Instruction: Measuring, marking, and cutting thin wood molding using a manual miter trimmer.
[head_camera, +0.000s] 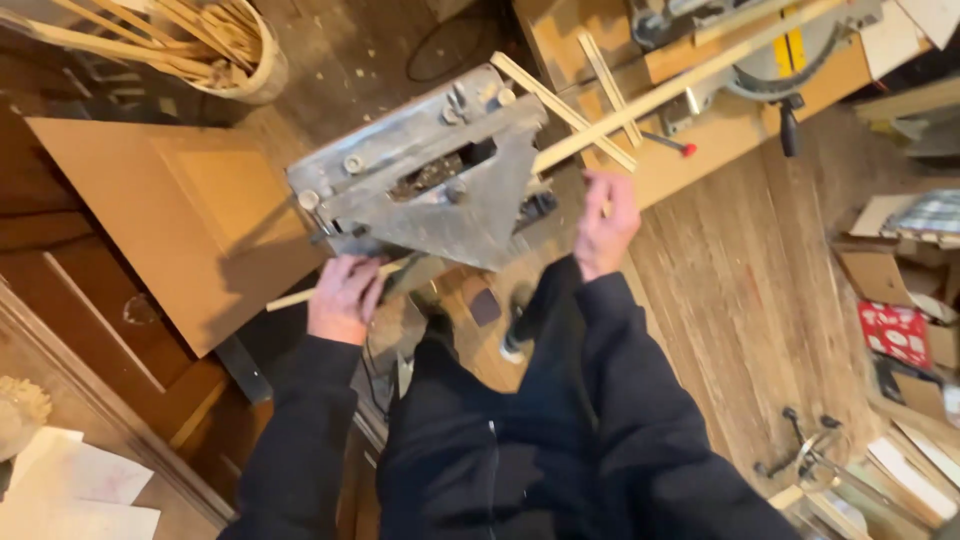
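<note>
- Left hand (345, 297): I see it clenched round one end of a thin wooden strip (300, 296) at the near edge of the grey metal machine (430, 180); the strip's pale tip pokes out to the left of the knuckles, and its far part is hidden under the machine.
- Right hand (606, 222): raised and loose, fingers curled, gripping nothing I can make out; it hovers just beside the machine's right corner and below a long wooden slat (690, 80) that runs up to the saw (780, 55) on the bench (700, 150).
- Risk, as I judge it: the left fingers sit touching the machine's edge, so a slip of the strip could pinch them; the free right hand could knock the crossed slats off the bench.
- Bucket (245, 60), top left: holds a bundle of thin wooden sticks, leaning out over the rim.
- Cardboard boxes (885, 270), right: open, with a red packet and papers inside; further contents too blurred to tell.
- Brown board (170, 215): lies flat, left of the machine.
</note>
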